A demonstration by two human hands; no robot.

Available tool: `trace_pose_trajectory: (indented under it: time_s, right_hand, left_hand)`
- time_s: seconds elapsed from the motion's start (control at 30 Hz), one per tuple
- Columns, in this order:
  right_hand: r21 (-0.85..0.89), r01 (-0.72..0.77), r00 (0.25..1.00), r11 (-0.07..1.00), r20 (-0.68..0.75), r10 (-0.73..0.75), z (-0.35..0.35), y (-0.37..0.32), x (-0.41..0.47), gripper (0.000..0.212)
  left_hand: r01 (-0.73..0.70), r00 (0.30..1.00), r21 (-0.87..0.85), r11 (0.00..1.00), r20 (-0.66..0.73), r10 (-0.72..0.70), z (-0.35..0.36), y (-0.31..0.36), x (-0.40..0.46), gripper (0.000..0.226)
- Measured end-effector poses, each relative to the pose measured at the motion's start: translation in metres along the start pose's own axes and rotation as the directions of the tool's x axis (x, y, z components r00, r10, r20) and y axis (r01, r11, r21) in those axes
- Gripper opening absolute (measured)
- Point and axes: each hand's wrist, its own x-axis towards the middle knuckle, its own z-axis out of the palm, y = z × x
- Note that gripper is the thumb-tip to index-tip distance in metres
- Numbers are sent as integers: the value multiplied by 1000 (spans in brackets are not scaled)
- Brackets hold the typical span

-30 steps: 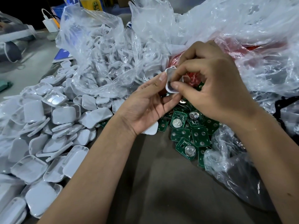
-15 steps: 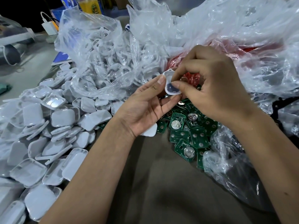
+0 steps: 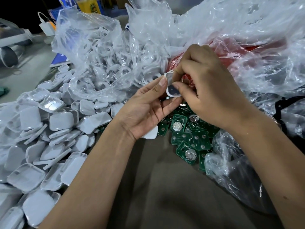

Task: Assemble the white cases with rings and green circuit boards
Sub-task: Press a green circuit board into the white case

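Observation:
Between both hands I hold a small white case (image 3: 171,90), its open side toward me with a dark part inside. My left hand (image 3: 145,109) supports the case from the left and below, fingertips on its rim. My right hand (image 3: 209,95) pinches it from the right, thumb pressing on the inside. Beneath the hands lies a heap of green circuit boards (image 3: 189,138), some with round silver battery clips. A big pile of white case halves (image 3: 49,129) covers the left side. White rings (image 3: 105,52) fill a clear plastic bag behind.
Crumpled clear plastic bags (image 3: 247,38) rise at the back and right, one over something red (image 3: 178,63). More plastic (image 3: 231,171) lies at the right of the boards. The grey-brown cloth surface (image 3: 165,195) stretches toward me. A yellow bottle (image 3: 89,5) stands far back.
Both hands have stayed together on the case. It has turned a little, so its dark inside shows more, and my right thumb has shifted onto it.

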Motion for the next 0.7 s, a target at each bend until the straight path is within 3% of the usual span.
trace_pose_trajectory:
  time_s: [0.17,0.33,0.53,0.7]
  right_hand:
    - [142,-27,998,989,-55,35,-6,2,1,11]
    - [336,-13,969,942,-227,95,-13,3,1,13]
    - [325,34,968,945,-246,50,-9,1,0,12]
    - [297,103,973,949,-227,-35,-5,1,-2,21]
  left_hand:
    - [-6,1000,-31,1000,27,7,0,0,0,25]
    - [-20,993,-108,994,116,32,0,2,-2,38]
    - [-32,990,-144,989,130,51,0,3,-2,44]
    - [-43,986,-180,983,149,70,-1,4,-2,36]
